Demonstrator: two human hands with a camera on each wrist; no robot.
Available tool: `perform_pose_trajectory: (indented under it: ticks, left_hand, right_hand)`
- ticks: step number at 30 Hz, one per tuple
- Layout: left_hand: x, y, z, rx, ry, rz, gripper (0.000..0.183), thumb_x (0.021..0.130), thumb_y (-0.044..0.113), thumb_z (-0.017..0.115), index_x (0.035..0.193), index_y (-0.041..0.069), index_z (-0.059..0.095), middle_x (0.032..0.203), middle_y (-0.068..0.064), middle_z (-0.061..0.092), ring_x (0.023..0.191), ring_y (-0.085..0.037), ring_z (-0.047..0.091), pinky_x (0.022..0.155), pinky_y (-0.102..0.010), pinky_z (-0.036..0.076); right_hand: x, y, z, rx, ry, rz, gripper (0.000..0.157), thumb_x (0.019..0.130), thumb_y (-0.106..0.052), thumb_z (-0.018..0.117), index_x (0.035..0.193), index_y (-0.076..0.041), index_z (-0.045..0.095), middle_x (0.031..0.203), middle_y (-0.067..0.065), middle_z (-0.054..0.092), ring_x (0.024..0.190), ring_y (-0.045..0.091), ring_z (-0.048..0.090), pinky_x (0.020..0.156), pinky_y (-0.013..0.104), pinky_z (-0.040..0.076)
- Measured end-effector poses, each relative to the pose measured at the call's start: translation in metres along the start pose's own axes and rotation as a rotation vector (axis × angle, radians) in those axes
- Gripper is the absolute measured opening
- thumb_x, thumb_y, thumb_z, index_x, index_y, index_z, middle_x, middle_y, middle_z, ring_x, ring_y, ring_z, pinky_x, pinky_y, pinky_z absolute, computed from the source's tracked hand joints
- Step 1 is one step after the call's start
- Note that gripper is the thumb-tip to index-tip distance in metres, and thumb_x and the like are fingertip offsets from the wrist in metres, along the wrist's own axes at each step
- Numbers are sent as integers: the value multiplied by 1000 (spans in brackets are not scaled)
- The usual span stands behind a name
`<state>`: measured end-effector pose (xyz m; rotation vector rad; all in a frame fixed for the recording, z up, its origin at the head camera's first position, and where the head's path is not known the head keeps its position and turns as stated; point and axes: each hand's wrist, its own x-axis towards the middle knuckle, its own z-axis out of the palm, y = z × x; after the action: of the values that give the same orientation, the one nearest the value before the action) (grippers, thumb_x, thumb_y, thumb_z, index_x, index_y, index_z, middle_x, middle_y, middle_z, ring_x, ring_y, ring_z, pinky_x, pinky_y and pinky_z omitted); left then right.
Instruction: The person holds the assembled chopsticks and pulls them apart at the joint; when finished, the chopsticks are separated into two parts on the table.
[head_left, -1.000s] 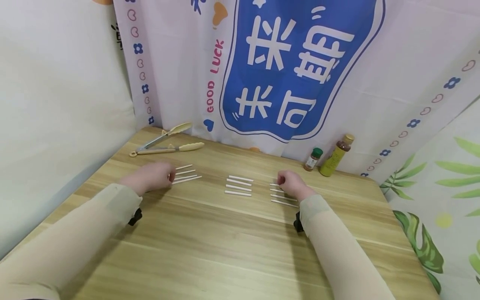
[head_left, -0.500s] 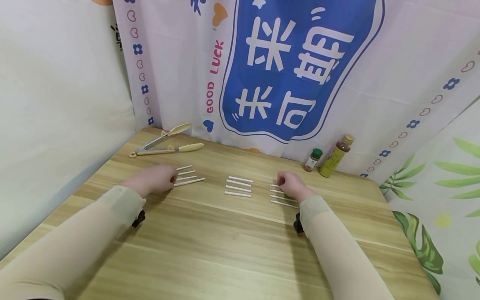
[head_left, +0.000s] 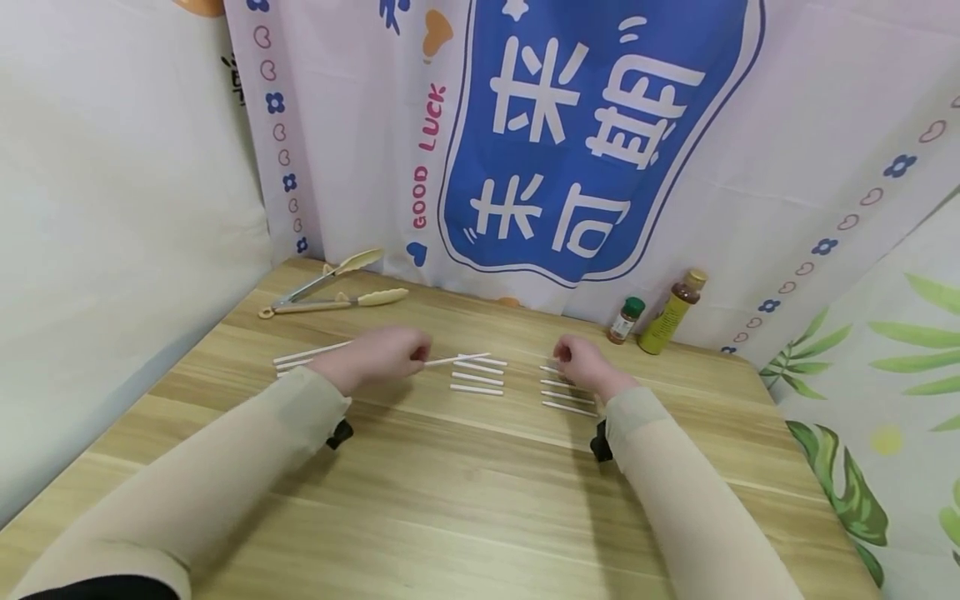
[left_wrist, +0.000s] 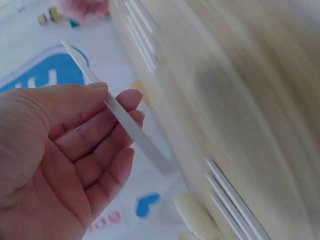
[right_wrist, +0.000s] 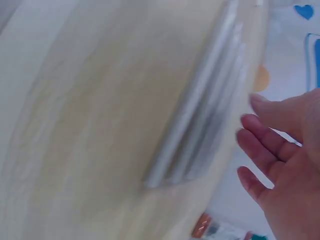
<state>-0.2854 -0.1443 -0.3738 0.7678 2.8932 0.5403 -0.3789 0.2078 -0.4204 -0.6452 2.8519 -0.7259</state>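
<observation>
My left hand (head_left: pixel 381 358) pinches a thin white stick (left_wrist: pixel 135 127) between thumb and fingertips, and its far end reaches over the middle row of white sticks (head_left: pixel 477 377). In the head view I cannot tell whether the held stick touches that row. Left of and partly behind this hand lie more white sticks (head_left: pixel 309 352). My right hand (head_left: pixel 587 367) hovers by the right row of white sticks (head_left: pixel 567 397), covering part of it. The right wrist view shows its fingers (right_wrist: pixel 260 150) loosely bent, holding nothing, beside several sticks (right_wrist: pixel 186 117).
Kitchen tongs (head_left: pixel 311 306) lie spread at the back left of the wooden table (head_left: pixel 420 500). A small green-capped jar (head_left: pixel 625 321) and a yellow-labelled bottle (head_left: pixel 670 317) stand at the back right. A printed curtain (head_left: pixel 360 142) hangs behind the table.
My left hand has left the left row and moved right, carrying one stick to the middle row. My right hand has stayed almost in place.
</observation>
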Motion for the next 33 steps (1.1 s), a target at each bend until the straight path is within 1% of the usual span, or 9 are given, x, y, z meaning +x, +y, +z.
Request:
perform_pose_trajectory:
  ticks: [3, 6, 8, 11, 14, 16, 21, 26, 33]
  left_hand:
    - [13, 15, 2, 7, 5, 60, 15, 91, 6, 62, 78, 14, 58, 72, 2, 55, 67, -15, 51, 63, -33, 44]
    - [25, 28, 5, 25, 9, 114, 15, 90, 6, 63, 78, 14, 58, 72, 3, 54, 67, -14, 51, 64, -32, 44]
    - [33, 35, 8, 39, 7, 131, 15, 91, 7, 63, 79, 15, 58, 72, 4, 54, 67, -13, 51, 63, -31, 44]
    - [43, 47, 13, 41, 3, 154, 14, 92, 8, 63, 80, 16, 58, 73, 4, 55, 67, -13, 51, 63, -30, 43]
    - [51, 57, 18, 46, 4, 174, 14, 92, 9, 63, 81, 16, 57, 72, 4, 54, 67, -13, 51, 62, -30, 42]
    - [54, 63, 22, 51, 13, 192, 14, 92, 9, 63, 81, 16, 57, 72, 4, 54, 67, -13, 51, 62, -30, 42]
    - [58, 73, 34, 10, 12, 203, 15, 92, 11, 65, 80, 16, 58, 72, 5, 55, 66, -12, 52, 63, -29, 44]
    - [60, 77, 48, -51, -18, 225, 16, 97, 13, 62, 83, 8, 67, 69, 6, 54, 65, -11, 50, 64, -30, 43]
    - [55, 79, 57, -164, -46, 303, 17, 102, 9, 53, 94, 2, 65, 70, 5, 53, 65, -7, 51, 65, -28, 44]
  right_hand:
    - [-5, -22, -7, 85, 94, -35, 13, 96, -1, 58, 108, 4, 61, 99, 12, 60, 93, 27, 56, 84, 43, 46]
    - [-16, -53, -11, 137, 169, -137, 14, 99, -5, 58, 108, 4, 63, 102, 13, 61, 97, 29, 57, 87, 44, 46]
    - [-26, -71, -10, 108, 179, -230, 15, 98, -8, 60, 109, 2, 65, 104, 12, 62, 100, 28, 58, 89, 44, 46]
    - [-39, -88, -2, 4, 141, -377, 17, 96, -10, 64, 109, 1, 66, 106, 11, 62, 102, 28, 58, 90, 43, 47]
    - [-48, -92, 7, -96, 110, -448, 11, 95, -9, 65, 104, -2, 68, 99, 7, 63, 94, 23, 60, 84, 38, 49]
    - [-51, -90, 13, -128, 98, -439, 3, 96, -7, 64, 96, -6, 66, 88, 2, 62, 82, 18, 59, 75, 35, 49]
    - [-59, -84, 21, -141, 42, -333, 9, 99, -7, 58, 90, -9, 57, 74, -4, 51, 65, 12, 48, 62, 31, 43]
    - [-66, -81, 25, -129, 24, -310, 7, 101, -11, 57, 95, -7, 58, 78, -2, 55, 67, 12, 50, 62, 32, 44]
    - [-74, -80, 27, -112, 95, -402, 10, 98, -12, 61, 94, -8, 70, 87, -3, 65, 78, 13, 59, 71, 34, 49]
